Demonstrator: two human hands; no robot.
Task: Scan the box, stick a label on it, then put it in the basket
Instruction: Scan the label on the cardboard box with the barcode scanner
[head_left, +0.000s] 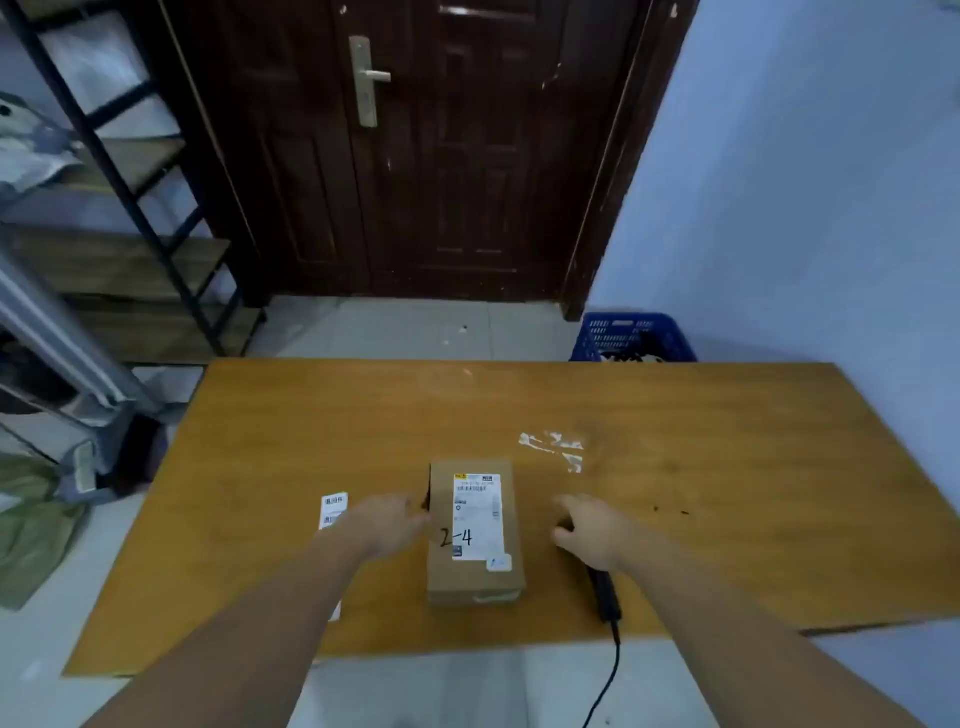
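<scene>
Lying flat, brown cardboard box (474, 530), white shipping label, handwritten "2-4"

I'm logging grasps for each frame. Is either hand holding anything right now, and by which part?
The right hand covers the head end of the black scanner; a closed grip cannot be told. The left hand touches the box's left edge.

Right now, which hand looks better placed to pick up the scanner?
The right hand, most likely. It already lies over the head of the black scanner, right of the box. The left hand is at the box's left edge, on the far side from the scanner.
</scene>
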